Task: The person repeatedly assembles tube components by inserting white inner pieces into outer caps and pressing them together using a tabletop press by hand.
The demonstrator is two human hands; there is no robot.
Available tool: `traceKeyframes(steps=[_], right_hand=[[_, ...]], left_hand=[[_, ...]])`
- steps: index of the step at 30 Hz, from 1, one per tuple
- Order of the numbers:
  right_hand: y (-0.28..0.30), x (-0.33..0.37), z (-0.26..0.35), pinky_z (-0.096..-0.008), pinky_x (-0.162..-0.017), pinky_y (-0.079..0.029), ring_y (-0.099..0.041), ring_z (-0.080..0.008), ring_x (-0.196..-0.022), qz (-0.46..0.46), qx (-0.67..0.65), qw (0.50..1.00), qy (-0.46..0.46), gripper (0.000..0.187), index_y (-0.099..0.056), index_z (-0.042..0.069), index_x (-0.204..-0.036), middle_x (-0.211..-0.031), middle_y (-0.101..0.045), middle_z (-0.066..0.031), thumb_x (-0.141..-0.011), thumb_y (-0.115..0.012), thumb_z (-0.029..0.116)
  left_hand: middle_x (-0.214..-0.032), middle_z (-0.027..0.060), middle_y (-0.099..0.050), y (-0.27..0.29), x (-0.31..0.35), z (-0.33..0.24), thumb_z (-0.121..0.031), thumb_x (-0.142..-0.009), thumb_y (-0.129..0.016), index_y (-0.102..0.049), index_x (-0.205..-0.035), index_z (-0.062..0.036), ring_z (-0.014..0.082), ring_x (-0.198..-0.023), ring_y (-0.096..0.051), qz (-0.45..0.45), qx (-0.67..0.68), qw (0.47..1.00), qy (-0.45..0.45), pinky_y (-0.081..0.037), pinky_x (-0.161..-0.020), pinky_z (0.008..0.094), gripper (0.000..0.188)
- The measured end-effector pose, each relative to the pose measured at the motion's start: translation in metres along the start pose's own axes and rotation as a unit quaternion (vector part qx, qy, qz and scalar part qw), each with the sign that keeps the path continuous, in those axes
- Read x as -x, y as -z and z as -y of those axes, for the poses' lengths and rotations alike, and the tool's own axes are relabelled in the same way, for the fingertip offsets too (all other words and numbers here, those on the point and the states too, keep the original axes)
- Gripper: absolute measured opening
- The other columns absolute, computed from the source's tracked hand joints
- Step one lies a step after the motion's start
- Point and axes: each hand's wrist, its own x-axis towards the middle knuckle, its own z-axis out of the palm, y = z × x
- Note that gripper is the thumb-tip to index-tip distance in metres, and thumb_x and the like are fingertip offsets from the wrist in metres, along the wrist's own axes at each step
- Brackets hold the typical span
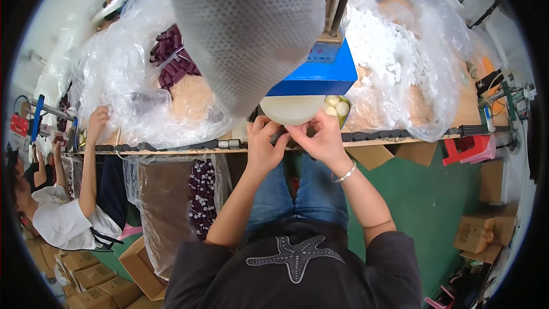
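Observation:
At the bench's front edge, my left hand (pixel 263 144) and my right hand (pixel 321 142) meet just below a translucent whitish rounded guard (pixel 293 110). The fingers of both hands are closed in a pinch, their tips nearly touching. Whatever is between them is too small and too covered to make out. The guard juts from under a blue box-shaped machine housing (pixel 320 80). Close to my right fingertips is a container of round cream-coloured pieces (pixel 337 106). A grey mesh cover (pixel 251 28) hangs over the upper middle, hiding part of the machine.
Maroon tubes (pixel 171 64) lie on plastic sheeting at left; a heap of small white parts (pixel 389 51) lies at right. Below the bench, an open bag (pixel 202 200) holds maroon and white pieces. A co-worker (pixel 74 212) sits at left. Cardboard boxes (pixel 477 233) stand at lower right.

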Motion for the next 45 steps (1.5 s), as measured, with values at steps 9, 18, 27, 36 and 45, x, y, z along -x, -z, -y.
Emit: traceKeyframes(steps=[9, 18, 27, 36, 45], right_hand=[[0.019, 0.026, -0.015, -0.0194, -0.053, -0.041, -0.048, -0.0028, -0.061, -0.049, 0.030, 0.998, -0.016, 0.050, -0.060, 0.000, -0.120, -0.077, -0.063, -0.0015, -0.075, -0.081, 0.008], [0.067, 0.060, -0.020, -0.0172, -0.060, -0.042, -0.050, -0.0024, -0.069, -0.120, -0.015, 0.993, -0.013, 0.029, -0.064, -0.002, -0.111, -0.092, -0.064, -0.0004, -0.082, -0.071, -0.003], [0.148, -0.058, -0.054, -0.0263, -0.059, -0.049, -0.062, -0.0139, -0.063, -0.171, 0.270, 0.947, -0.020, 0.013, -0.067, -0.001, -0.094, -0.080, -0.069, -0.0101, -0.084, -0.067, 0.007], [0.150, -0.120, -0.090, -0.0426, -0.071, -0.052, -0.063, -0.0343, -0.076, -0.117, 0.502, 0.851, 0.099, 0.021, -0.066, 0.001, -0.091, -0.092, -0.066, -0.0181, -0.071, -0.064, 0.008], [0.146, -0.132, -0.075, -0.0448, -0.070, -0.053, -0.064, -0.0347, -0.078, -0.013, 0.643, 0.762, 0.076, 0.026, -0.062, 0.003, -0.082, -0.074, -0.066, -0.0182, -0.060, -0.066, 0.015]], left_hand=[[-0.101, 0.0049, -0.067, 0.013, 0.013, -0.012, -0.015, -0.068, -0.081, -0.068, -0.110, -0.0070, 0.0248, -0.101, -0.054, -0.067, -0.018, 0.998, -0.012, -0.036, -0.090, 0.0376, 0.044], [-0.110, 0.0066, -0.066, 0.014, 0.017, -0.017, -0.009, -0.067, -0.081, -0.066, -0.111, -0.0056, 0.0257, -0.096, -0.054, -0.071, -0.065, 0.995, -0.039, -0.040, -0.087, 0.0368, 0.047], [-0.103, 0.0108, -0.064, -0.006, 0.007, -0.002, -0.010, -0.078, -0.073, -0.069, -0.100, -0.0053, 0.0242, -0.102, -0.053, -0.049, 0.040, 0.998, 0.009, -0.039, -0.087, 0.0388, 0.023], [-0.101, 0.0127, -0.065, 0.004, -0.001, -0.005, -0.004, -0.076, -0.069, -0.064, -0.112, -0.0036, 0.0299, -0.098, -0.057, 0.035, 0.056, 0.998, -0.007, -0.041, -0.088, 0.0397, 0.036], [-0.101, 0.0138, -0.064, 0.022, -0.008, -0.025, 0.000, -0.080, -0.066, -0.064, -0.113, -0.0017, 0.0301, -0.094, -0.060, -0.018, 0.152, 0.988, 0.002, -0.045, -0.085, 0.0348, 0.033]])
